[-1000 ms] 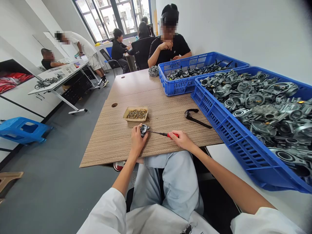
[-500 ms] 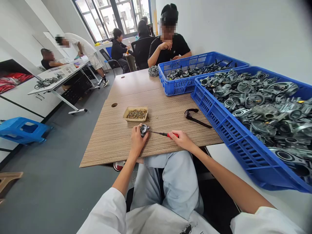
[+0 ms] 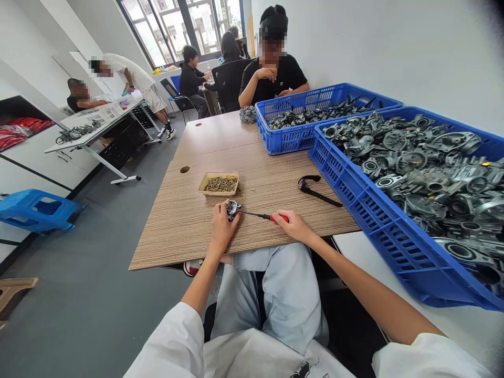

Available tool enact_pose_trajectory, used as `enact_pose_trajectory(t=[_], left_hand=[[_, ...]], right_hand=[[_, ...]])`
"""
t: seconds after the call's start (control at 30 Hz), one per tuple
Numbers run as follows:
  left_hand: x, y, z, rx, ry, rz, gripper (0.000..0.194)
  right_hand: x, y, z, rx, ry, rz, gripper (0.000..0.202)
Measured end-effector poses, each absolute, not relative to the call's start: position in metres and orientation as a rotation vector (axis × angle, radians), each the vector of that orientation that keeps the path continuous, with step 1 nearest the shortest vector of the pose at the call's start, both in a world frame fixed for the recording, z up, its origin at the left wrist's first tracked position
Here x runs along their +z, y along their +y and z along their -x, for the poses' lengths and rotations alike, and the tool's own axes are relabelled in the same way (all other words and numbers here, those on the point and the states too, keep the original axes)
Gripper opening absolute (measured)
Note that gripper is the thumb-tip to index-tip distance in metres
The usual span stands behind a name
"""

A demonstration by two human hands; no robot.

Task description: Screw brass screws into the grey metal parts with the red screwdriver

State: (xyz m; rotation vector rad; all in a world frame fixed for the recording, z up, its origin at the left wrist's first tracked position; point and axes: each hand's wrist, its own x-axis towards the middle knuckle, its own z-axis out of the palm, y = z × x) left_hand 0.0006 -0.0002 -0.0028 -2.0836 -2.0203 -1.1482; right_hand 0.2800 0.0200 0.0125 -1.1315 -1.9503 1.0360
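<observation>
My left hand (image 3: 223,227) is closed around a small grey cast-metal part (image 3: 233,210) near the table's front edge. My fingers cover much of its left side. In my right hand (image 3: 293,226) is a screwdriver (image 3: 272,217) with a red and black handle. Its thin dark shaft lies almost level and points left, with the tip at the right side of the metal part. Whether the tip sits in a screw is too small to tell. Just behind the part stands a cream tray (image 3: 203,189) full of small brass-coloured screws (image 3: 221,184).
A black wristwatch (image 3: 315,191) lies to the right on the wooden table (image 3: 173,226). Two blue crates, one near (image 3: 354,202) and one farther back (image 3: 275,142), hold grey metal parts. Across the table sits a person in black (image 3: 293,73). A blue stool (image 3: 37,210) stands left.
</observation>
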Motion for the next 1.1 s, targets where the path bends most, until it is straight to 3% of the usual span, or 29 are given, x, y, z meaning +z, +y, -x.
enact_pose_trajectory(t=[0.57,0.87,1.1], left_hand=[[-0.0024,-0.0002,-0.0007,-1.151,-2.009,2.090,0.048],[0.0004,-0.0004,-0.0023,-1.170,-2.020,2.081,0.046],[-0.0006,0.0004,-0.0011,-1.196,-2.017,2.091,0.048]], right_hand=[[0.0143,0.0193,-0.2797,1.030,-1.958,1.133,0.046],[0.0150,0.0160,-0.2837,1.036,-1.936,1.161,0.025],[0.0136,0.0172,-0.2827,1.051,-1.917,1.167,0.030]])
